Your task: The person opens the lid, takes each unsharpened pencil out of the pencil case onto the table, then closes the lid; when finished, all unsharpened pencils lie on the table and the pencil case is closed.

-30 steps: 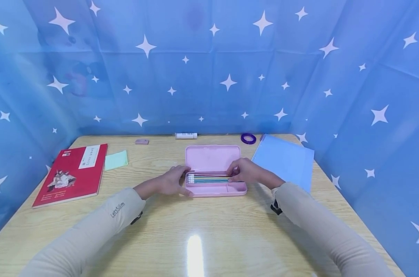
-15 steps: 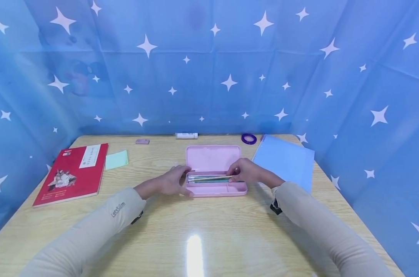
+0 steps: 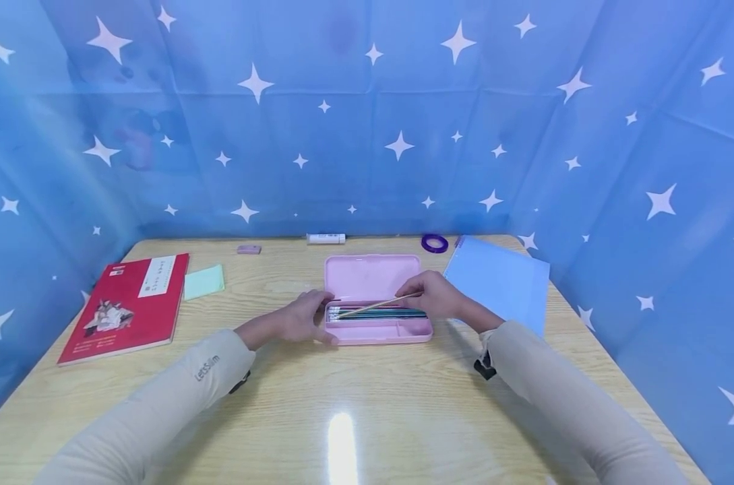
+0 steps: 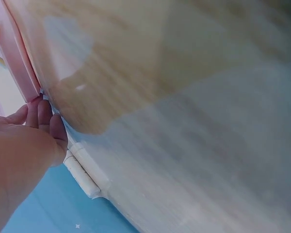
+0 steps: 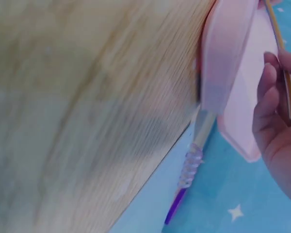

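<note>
A pink pencil case [image 3: 357, 332] lies on the table with its lid [image 3: 371, 275] raised at the back. Several dark and green pencils [image 3: 397, 314] fill its rear compartment. My left hand [image 3: 298, 319] grips the case's left end, thumb at the front corner and fingers behind; the left wrist view has the fingers at the case's end [image 4: 23, 68]. Between thumb and fingers, my right hand [image 3: 438, 296] pinches a yellow pencil [image 3: 375, 306]. That pencil slants, its right end raised and its left end low over the other pencils. The right wrist view shows the pencil [image 5: 284, 68] along the fingers.
A red book [image 3: 130, 303] and light green sticky notes [image 3: 204, 281] lie to the left. At the back are a small mauve eraser [image 3: 249, 249], a white tube [image 3: 326, 238] and a purple ring of tape [image 3: 435, 243]. A blue folder [image 3: 500, 279] lies right.
My right hand has lifted the yellow pencil's right end out of the case's rear compartment, moving slightly up and right. My left hand has stayed on the case.
</note>
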Available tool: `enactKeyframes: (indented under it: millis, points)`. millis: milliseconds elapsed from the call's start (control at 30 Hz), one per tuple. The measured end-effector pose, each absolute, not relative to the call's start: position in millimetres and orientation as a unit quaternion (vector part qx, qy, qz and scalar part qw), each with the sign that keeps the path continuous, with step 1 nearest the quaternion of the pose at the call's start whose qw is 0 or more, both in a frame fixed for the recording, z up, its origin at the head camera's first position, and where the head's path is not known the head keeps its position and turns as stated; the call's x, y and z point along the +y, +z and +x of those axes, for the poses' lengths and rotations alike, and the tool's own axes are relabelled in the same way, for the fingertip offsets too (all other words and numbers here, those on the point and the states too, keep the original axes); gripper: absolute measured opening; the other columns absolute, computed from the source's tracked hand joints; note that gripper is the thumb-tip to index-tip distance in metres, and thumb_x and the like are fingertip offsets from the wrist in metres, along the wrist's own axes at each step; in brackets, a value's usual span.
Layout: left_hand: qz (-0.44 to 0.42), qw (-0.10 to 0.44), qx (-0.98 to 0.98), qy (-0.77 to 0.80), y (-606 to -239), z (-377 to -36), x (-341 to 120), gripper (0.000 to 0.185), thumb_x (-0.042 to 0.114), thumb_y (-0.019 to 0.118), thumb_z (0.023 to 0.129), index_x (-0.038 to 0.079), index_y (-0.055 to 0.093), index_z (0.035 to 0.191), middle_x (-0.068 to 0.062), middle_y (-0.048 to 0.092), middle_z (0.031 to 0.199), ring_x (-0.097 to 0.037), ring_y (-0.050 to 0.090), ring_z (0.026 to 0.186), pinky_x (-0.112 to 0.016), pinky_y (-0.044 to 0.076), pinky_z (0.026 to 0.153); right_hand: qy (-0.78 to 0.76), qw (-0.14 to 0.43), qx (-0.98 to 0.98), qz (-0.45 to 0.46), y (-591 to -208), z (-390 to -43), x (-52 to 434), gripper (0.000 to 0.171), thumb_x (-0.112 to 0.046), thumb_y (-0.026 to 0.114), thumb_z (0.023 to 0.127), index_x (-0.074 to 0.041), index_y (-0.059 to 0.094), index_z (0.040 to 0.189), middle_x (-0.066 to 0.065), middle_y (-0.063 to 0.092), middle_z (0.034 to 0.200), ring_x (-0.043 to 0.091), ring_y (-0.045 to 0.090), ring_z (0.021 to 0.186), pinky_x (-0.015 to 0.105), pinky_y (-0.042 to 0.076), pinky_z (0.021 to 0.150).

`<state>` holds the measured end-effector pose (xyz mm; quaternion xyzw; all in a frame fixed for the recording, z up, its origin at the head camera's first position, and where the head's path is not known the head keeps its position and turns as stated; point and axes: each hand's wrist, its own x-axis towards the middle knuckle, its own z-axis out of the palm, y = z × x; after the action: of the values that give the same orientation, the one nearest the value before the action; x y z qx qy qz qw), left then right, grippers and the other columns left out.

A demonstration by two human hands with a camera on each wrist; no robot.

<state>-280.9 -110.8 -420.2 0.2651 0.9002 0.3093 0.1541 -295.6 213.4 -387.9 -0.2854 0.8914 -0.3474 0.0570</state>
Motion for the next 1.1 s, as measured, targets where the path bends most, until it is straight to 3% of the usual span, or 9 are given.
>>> enactKeyframes:
  millis: [133,400,533,633,967,1100]
  points:
    - [0.260,0.156,0.899,0.316,-422,-281,-111,0.108,0.047,0.087,0.072,-0.001,0.030,0.151,-0.015,0.042,0.142,-0.027,0.040,0.129,-0.042,0.035,0.110,-0.400,0.043,0.879,-0.255,-385,-289,210,0.013,-0.007,0.070,0.093,-0.006,0.078,0.103,0.007,0.073,0.099,0.020,0.069,0.085,0.032,0.057,0.072]
    - [0.260,0.158,0.896,0.325,-425,-282,-110,0.107,0.048,0.087,0.072,-0.001,0.033,0.150,-0.010,0.047,0.133,-0.023,0.043,0.118,-0.038,0.041,0.103,-0.486,0.013,0.847,-0.215,-378,-273,221,0.014,-0.009,0.072,0.091,-0.001,0.076,0.102,0.015,0.072,0.099,0.038,0.068,0.077,0.034,0.055,0.059]
    - [0.262,0.159,0.897,0.319,-424,-280,-109,0.107,0.049,0.086,0.072,-0.001,0.033,0.150,-0.012,0.046,0.138,-0.024,0.043,0.124,-0.039,0.037,0.108,-0.490,0.028,0.849,-0.198,-374,-260,232,0.013,-0.010,0.072,0.091,-0.002,0.076,0.101,0.013,0.072,0.097,0.029,0.062,0.063,0.037,0.051,0.052]
    - [0.261,0.159,0.897,0.319,-423,-280,-110,0.106,0.048,0.087,0.072,-0.001,0.033,0.149,-0.012,0.046,0.138,-0.025,0.043,0.126,-0.039,0.037,0.109,-0.483,0.046,0.849,-0.207,-373,-250,240,0.014,-0.009,0.071,0.091,-0.001,0.076,0.101,0.012,0.071,0.096,0.015,0.055,0.057,0.034,0.051,0.052]
    - [0.262,0.156,0.898,0.318,-423,-282,-110,0.107,0.050,0.086,0.071,-0.001,0.034,0.149,-0.013,0.045,0.138,-0.025,0.043,0.126,-0.040,0.037,0.109,-0.388,0.075,0.873,-0.288,-391,-227,250,0.006,-0.015,0.075,0.089,-0.011,0.077,0.093,-0.002,0.074,0.085,0.007,0.061,0.068,0.025,0.052,0.060]
    - [0.263,0.153,0.899,0.315,-423,-284,-111,0.106,0.050,0.086,0.071,-0.001,0.034,0.149,-0.012,0.045,0.137,-0.025,0.044,0.124,-0.039,0.038,0.108,-0.365,0.089,0.873,-0.310,-391,-224,253,0.007,-0.010,0.075,0.089,-0.008,0.077,0.095,0.000,0.074,0.088,0.009,0.063,0.072,0.026,0.054,0.066]
